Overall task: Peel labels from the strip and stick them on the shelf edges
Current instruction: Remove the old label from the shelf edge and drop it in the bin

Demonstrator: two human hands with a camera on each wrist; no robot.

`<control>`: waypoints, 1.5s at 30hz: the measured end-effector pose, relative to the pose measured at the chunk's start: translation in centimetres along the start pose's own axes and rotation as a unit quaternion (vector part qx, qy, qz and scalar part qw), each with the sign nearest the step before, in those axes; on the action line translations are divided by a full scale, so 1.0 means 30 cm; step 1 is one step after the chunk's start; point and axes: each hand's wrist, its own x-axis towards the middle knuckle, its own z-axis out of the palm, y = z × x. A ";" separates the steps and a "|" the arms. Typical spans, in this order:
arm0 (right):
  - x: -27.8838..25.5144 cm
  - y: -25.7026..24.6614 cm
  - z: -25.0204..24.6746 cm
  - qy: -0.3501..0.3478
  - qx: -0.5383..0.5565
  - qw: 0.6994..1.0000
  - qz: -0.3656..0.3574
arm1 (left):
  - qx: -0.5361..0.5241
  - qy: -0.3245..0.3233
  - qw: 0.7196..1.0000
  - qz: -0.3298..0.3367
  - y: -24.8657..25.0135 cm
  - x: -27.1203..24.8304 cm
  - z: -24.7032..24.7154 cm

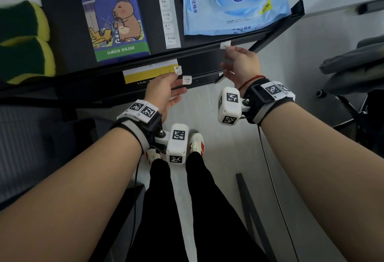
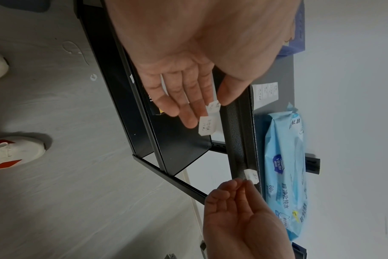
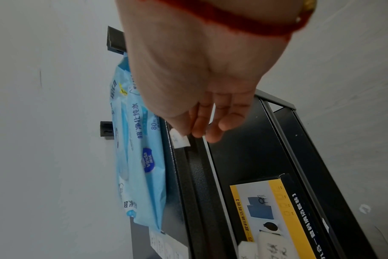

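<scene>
A white label strip (image 1: 170,22) lies on top of the black shelf, between a box and a wipes pack. One small label (image 1: 225,44) sits on the shelf's front edge (image 1: 197,51). My right hand (image 1: 227,53) is at it with fingers relaxed; in the right wrist view the thumb touches that label (image 3: 179,139). My left hand (image 1: 176,83) hovers in front of the lower shelf with straight fingers. Two peeled labels hang from its fingertips, one (image 2: 213,106) by the thumb and one (image 2: 207,126) further out. The strip (image 2: 266,92) also shows in the left wrist view.
A purple game box (image 1: 112,16) and a blue wipes pack (image 1: 232,1) flank the strip. Green-yellow sponges (image 1: 22,39) sit at the far left. A yellow and black box (image 1: 149,72) lies on the lower shelf. An office chair (image 1: 353,64) stands at the right.
</scene>
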 end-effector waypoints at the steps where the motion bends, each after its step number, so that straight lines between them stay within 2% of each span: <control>1: -0.005 0.005 -0.002 -0.003 0.003 1.000 0.000 | 0.001 -0.002 1.000 0.002 -0.001 -0.002 -0.001; 8: -0.098 0.048 0.016 -0.041 0.002 0.999 0.000 | -0.058 -0.029 0.998 0.016 0.000 -0.023 -0.007; 12: -0.161 0.123 0.063 -0.110 -0.074 0.991 0.016 | -0.071 -0.030 0.996 0.036 -0.023 -0.036 -0.027; 15: -0.197 0.170 0.110 -0.162 -0.123 0.979 0.034 | -0.081 -0.019 0.995 0.047 -0.046 -0.047 -0.057; 21: -0.243 0.247 0.188 -0.212 -0.151 0.964 0.057 | -0.085 0.052 0.993 0.060 -0.108 -0.050 -0.157; 28: -0.284 0.379 0.261 -0.272 -0.186 0.940 0.085 | -0.092 0.063 0.992 0.051 -0.233 -0.024 -0.296; 34: -0.240 0.539 0.293 -0.275 -0.252 0.923 0.088 | -0.089 0.096 0.991 0.037 -0.398 0.086 -0.417; 38: -0.138 0.647 0.310 -0.201 -0.257 0.941 0.085 | -0.091 0.119 0.988 0.034 -0.482 0.186 -0.492; 45: 0.148 0.832 0.488 -0.167 -0.207 0.961 0.074 | -0.105 0.119 0.986 0.047 -0.559 0.446 -0.590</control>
